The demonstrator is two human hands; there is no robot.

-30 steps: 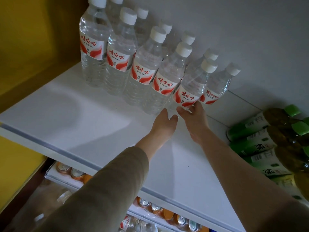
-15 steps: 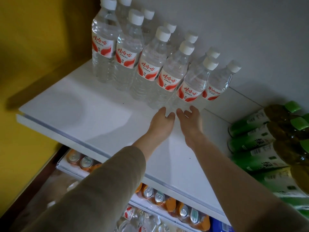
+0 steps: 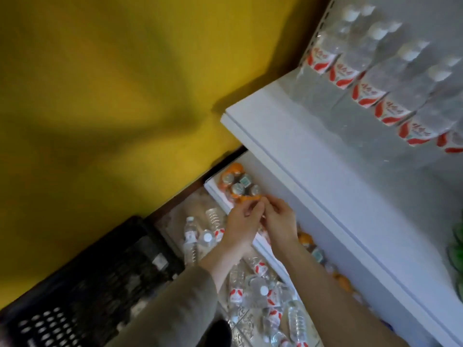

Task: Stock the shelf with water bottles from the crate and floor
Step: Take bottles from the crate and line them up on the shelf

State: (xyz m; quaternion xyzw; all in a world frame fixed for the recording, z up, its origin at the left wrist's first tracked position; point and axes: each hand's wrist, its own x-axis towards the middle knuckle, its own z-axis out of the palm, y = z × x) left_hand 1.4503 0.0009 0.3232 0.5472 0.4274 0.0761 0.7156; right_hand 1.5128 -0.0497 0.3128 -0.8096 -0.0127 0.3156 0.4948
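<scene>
The left hand (image 3: 241,226) and right hand (image 3: 280,221) meet fingertip to fingertip, each grip loosely curled with no bottle in it, just below the front edge of the white shelf (image 3: 325,159). Under them, loose bottles (image 3: 260,294) litter the floor (image 3: 175,214). Most lie on their sides with long axes pointing various ways; a few show their caps from above. A black crate (image 3: 100,284) sits near left. Far right on the shelf, shelved bottles (image 3: 390,78) stand upright, caps up.
</scene>
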